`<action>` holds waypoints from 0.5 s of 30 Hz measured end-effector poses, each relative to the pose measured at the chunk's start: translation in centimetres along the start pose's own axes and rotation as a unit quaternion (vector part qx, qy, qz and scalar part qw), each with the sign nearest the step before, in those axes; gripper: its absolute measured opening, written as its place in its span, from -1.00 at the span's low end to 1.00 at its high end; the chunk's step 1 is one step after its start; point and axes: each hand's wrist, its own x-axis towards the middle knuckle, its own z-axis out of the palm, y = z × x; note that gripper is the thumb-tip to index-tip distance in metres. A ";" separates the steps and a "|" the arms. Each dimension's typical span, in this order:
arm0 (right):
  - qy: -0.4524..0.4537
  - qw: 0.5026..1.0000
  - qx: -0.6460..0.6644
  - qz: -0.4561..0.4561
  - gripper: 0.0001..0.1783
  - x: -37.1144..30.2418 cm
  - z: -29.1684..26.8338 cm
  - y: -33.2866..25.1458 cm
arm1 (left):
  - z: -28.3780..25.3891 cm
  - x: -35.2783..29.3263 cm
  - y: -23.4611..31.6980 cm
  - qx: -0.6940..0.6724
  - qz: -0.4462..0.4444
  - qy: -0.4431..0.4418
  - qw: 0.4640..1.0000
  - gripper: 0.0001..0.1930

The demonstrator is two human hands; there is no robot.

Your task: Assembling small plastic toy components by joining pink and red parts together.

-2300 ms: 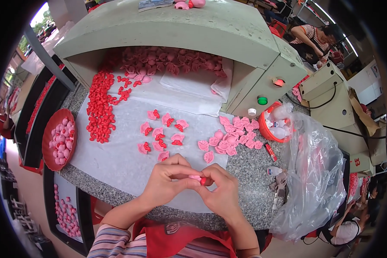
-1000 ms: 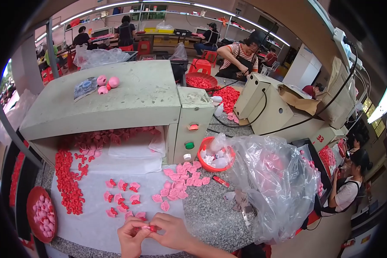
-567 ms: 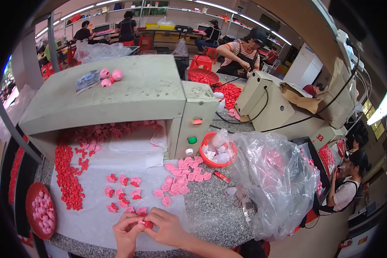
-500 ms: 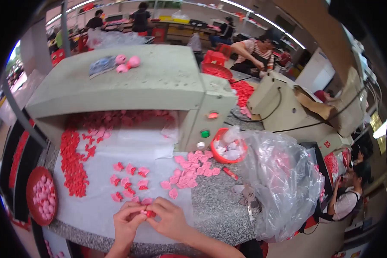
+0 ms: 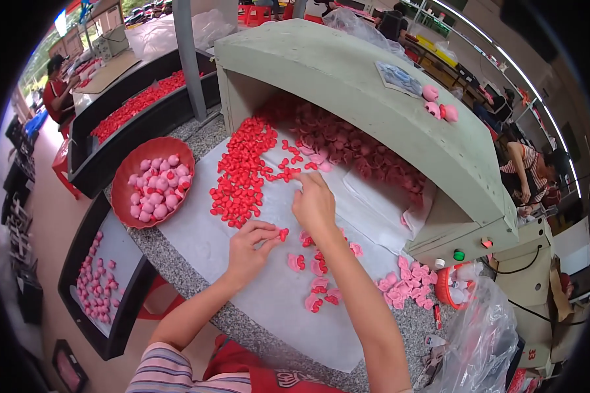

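My left hand (image 5: pixel 250 249) pinches a small red bow-shaped piece (image 5: pixel 283 234) between thumb and fingertips, just above the white sheet (image 5: pixel 196 242). My right hand (image 5: pixel 313 204) reaches farther in, fingers bent together at a line of loose red pieces (image 5: pixel 285 174); what its fingertips hold, if anything, is hidden. A dense pile of the same red pieces (image 5: pixel 239 177) lies left of it. Beneath my right forearm, several pink cupped pieces (image 5: pixel 296 262) with red bits on them lie in rows, partly covered by the arm. More pink pieces (image 5: pixel 406 281) are heaped to the right.
A grey-green hooded machine (image 5: pixel 373 85) stands over the sheet's far side, with pink pieces inside. Left is a red bowl (image 5: pixel 121 203) of pink balls, with black trays (image 5: pixel 111 337) beyond the table edge. An orange basket (image 5: pixel 444 288) and clear plastic bag (image 5: pixel 478 334) sit right.
My view has swung left. My hands, earlier together over a small red piece near the table's front edge, are now apart; the right has reached to the loose red pieces.
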 end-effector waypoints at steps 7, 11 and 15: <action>-0.033 0.989 -0.094 0.106 -0.75 3.7 5.9 4.6 | 2.2 0.7 0.9 0.110 0.038 0.004 0.993 -0.81; 0.022 0.990 0.018 0.137 -0.81 4.1 3.9 6.6 | 2.5 3.8 3.0 0.100 0.069 -0.011 0.993 -0.73; 0.106 0.896 0.296 0.312 -0.80 1.7 -2.5 6.9 | 6.4 11.5 1.9 0.111 0.103 -0.040 0.988 -0.76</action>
